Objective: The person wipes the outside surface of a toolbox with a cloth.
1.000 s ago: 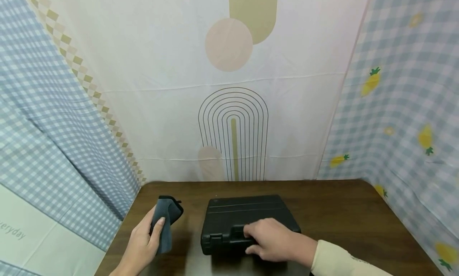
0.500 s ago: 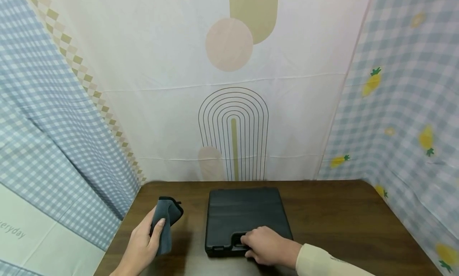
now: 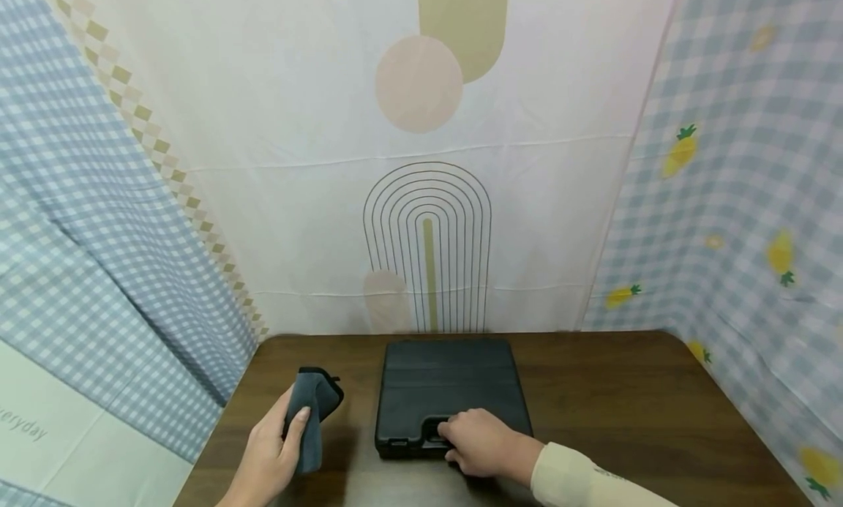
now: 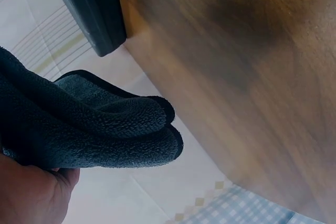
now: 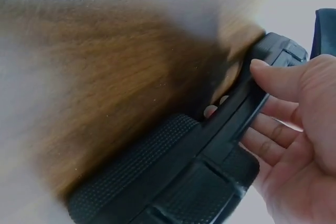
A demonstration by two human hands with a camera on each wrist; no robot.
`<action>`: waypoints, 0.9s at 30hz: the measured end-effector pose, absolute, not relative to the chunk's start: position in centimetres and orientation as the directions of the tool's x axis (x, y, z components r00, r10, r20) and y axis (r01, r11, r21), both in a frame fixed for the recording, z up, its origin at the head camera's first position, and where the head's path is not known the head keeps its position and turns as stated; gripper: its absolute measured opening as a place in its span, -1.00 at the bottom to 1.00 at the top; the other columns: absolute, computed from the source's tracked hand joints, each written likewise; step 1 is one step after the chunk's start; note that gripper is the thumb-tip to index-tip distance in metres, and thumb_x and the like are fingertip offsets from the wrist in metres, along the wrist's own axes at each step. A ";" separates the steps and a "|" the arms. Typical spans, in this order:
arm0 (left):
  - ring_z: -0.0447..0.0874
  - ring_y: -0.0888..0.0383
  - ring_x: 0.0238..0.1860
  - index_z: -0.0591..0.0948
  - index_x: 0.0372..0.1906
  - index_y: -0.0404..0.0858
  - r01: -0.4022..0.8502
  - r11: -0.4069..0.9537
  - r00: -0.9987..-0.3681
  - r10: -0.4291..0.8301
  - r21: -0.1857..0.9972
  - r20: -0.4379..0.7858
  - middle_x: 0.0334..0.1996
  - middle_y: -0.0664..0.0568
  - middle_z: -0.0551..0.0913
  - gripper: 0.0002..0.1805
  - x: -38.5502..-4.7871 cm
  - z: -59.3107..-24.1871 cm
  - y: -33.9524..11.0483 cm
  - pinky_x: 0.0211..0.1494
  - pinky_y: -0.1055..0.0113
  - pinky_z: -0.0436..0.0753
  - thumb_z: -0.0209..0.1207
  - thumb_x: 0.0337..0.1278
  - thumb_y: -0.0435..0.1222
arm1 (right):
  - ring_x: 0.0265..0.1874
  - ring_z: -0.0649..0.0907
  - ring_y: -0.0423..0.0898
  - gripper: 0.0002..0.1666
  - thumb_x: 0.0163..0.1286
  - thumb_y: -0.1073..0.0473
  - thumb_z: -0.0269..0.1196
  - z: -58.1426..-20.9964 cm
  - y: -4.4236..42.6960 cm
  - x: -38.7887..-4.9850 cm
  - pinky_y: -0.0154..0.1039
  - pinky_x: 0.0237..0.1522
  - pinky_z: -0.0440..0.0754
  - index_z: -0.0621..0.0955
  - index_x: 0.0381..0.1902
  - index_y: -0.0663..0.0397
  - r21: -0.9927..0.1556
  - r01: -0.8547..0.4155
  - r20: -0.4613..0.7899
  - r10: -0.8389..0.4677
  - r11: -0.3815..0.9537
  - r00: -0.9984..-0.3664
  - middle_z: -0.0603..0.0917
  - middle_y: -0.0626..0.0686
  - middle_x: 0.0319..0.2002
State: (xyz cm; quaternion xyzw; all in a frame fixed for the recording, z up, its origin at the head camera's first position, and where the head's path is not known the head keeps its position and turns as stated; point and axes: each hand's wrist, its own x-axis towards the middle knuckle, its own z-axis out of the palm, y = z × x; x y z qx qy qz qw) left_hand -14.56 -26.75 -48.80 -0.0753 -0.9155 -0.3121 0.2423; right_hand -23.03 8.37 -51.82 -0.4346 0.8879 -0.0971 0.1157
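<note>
Lower centre on the bench (image 3: 606,397), the case (image 3: 451,379) looks stiff, perhaps weighty, best held by its handle (image 5: 236,109); the right hand (image 3: 484,442) curls round that. Lower left, the left hand (image 3: 268,450) pinches a soft-looking cloth (image 3: 308,423).

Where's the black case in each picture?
Head: the black case is low in the middle, with the right hand gripping its front.
Left wrist: top left, partly cut off.
Right wrist: slanting from the bottom up to the right.
Shared landmark: the brown table.
</note>
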 end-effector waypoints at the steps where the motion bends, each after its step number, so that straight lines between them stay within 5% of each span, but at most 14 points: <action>1: 0.74 -0.25 0.27 0.44 0.54 -0.35 0.286 0.795 -0.870 -0.017 0.535 0.492 0.38 -0.31 0.64 -0.48 -14.6 -48.8 -26.7 0.11 -0.16 0.78 0.11 0.64 -0.32 | -0.55 0.51 -0.38 -0.88 0.52 0.01 0.39 -51.7 8.3 -22.9 -0.37 -0.45 0.50 0.72 -0.11 -0.13 -0.269 -0.748 -0.124 -0.792 0.606 -0.598 0.61 -0.21 -0.47; 9: 0.73 -0.23 0.29 0.46 0.53 -0.35 0.279 0.796 -0.876 -0.017 0.537 0.481 0.37 -0.30 0.65 -0.49 -14.5 -48.9 -26.4 0.15 -0.17 0.76 0.11 0.64 -0.31 | -0.63 0.39 -0.43 -0.74 0.61 -0.09 0.28 -50.6 8.3 -22.7 -0.43 -0.55 0.40 0.64 -0.33 -0.19 -0.275 -0.756 0.090 -0.767 0.594 -0.636 0.53 -0.25 -0.53; 16: 0.75 -0.20 0.27 0.47 0.53 -0.32 0.276 0.800 -0.873 -0.023 0.533 0.486 0.36 -0.28 0.67 -0.50 -14.5 -49.1 -26.4 0.13 -0.12 0.79 0.12 0.64 -0.31 | -0.52 0.51 -0.41 -0.75 0.58 -0.06 0.31 -48.2 8.6 -25.2 -0.36 -0.40 0.56 0.72 -0.36 -0.21 -0.357 -0.625 0.358 -0.516 0.694 -0.778 0.67 -0.25 -0.46; 22: 0.77 -0.20 0.23 0.46 0.54 -0.30 0.244 0.798 -0.886 -0.047 0.550 0.461 0.34 -0.28 0.68 -0.50 -14.3 -49.2 -26.7 0.09 -0.07 0.80 0.10 0.65 -0.28 | -0.17 0.72 -0.10 -0.73 0.60 -0.10 0.28 -47.8 9.8 -27.6 -0.02 -0.04 0.74 0.78 -0.09 -0.10 -0.510 -0.385 0.326 -0.241 0.770 -0.914 0.76 -0.03 -0.08; 27: 0.75 -0.25 0.25 0.44 0.55 -0.32 0.241 0.787 -0.894 -0.048 0.568 0.446 0.37 -0.32 0.64 -0.49 -14.3 -49.2 -26.8 0.13 -0.15 0.76 0.08 0.68 -0.26 | 0.23 0.67 0.18 -0.54 0.64 -0.17 0.20 -48.8 10.9 -30.0 0.22 0.27 0.65 0.70 0.18 0.03 -0.575 -0.288 0.240 -0.179 0.766 -0.954 0.66 0.16 0.22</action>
